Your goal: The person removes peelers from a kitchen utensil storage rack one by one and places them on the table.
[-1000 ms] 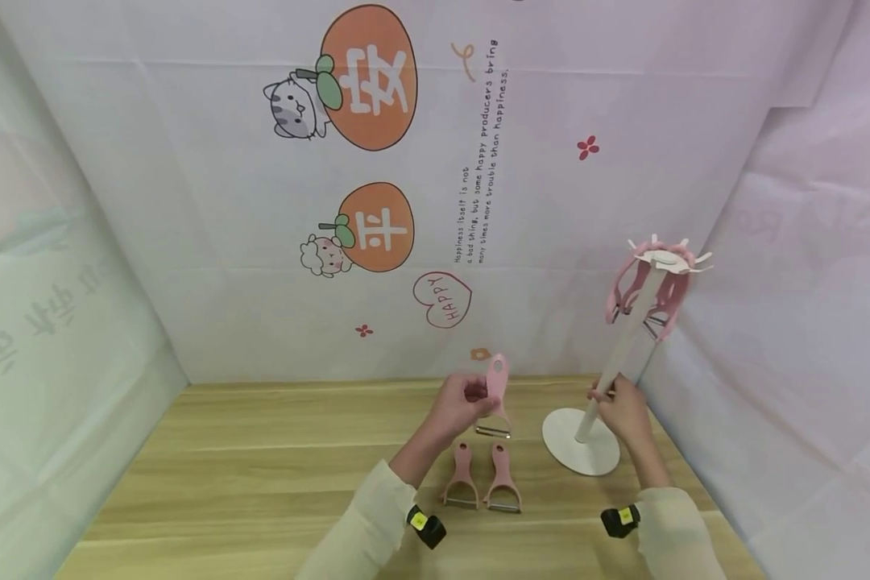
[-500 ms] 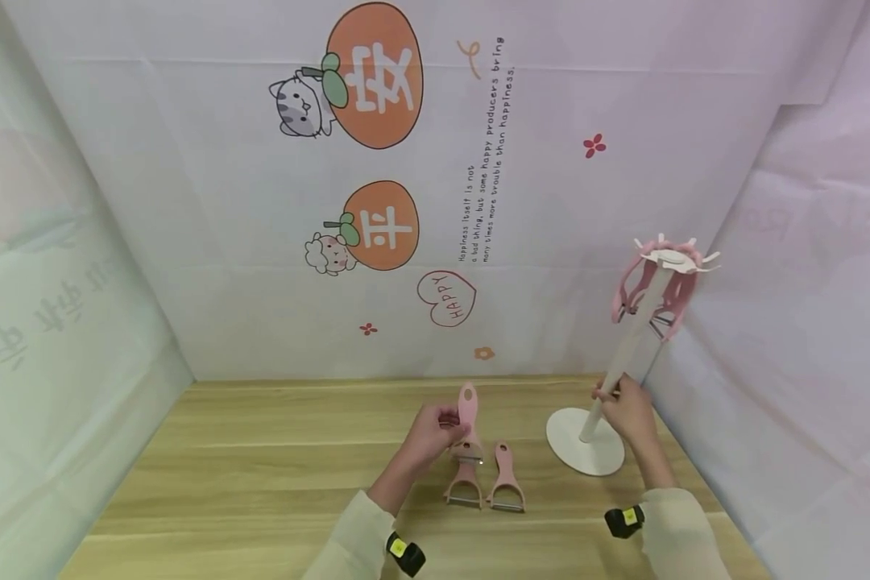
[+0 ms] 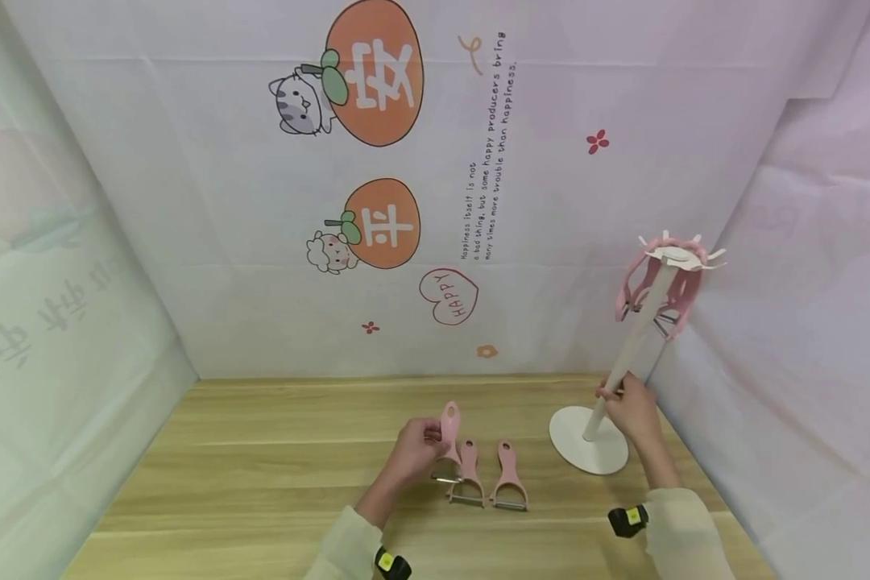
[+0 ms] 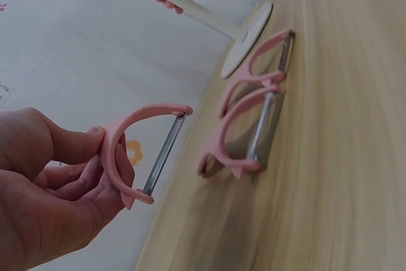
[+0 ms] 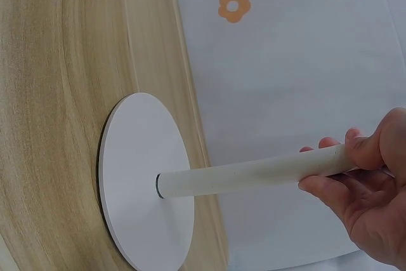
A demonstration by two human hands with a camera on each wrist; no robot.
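Head view: the left hand [image 3: 416, 447] pinches a pink plastic U-headed peeler [image 3: 450, 420] above the wood-grained worktop [image 3: 261, 483], near two matching peelers [image 3: 507, 461] lying there; the right hand [image 3: 632, 409] grips a white round-based stand [image 3: 634, 345] hung with pink peelers [image 3: 687, 292]. Left wrist view: fingers [image 4: 85, 181] clasp the held peeler. Right wrist view: fingers curl round the stand's pole [image 5: 247, 176].

White backdrop [image 3: 551, 201] with orange fruit prints [image 3: 374, 72] behind wood-grain tabletop [image 3: 275, 451].

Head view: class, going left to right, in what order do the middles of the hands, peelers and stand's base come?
Left hand, held pink peeler, first lying peeler, second lying peeler, white round base, right hand.
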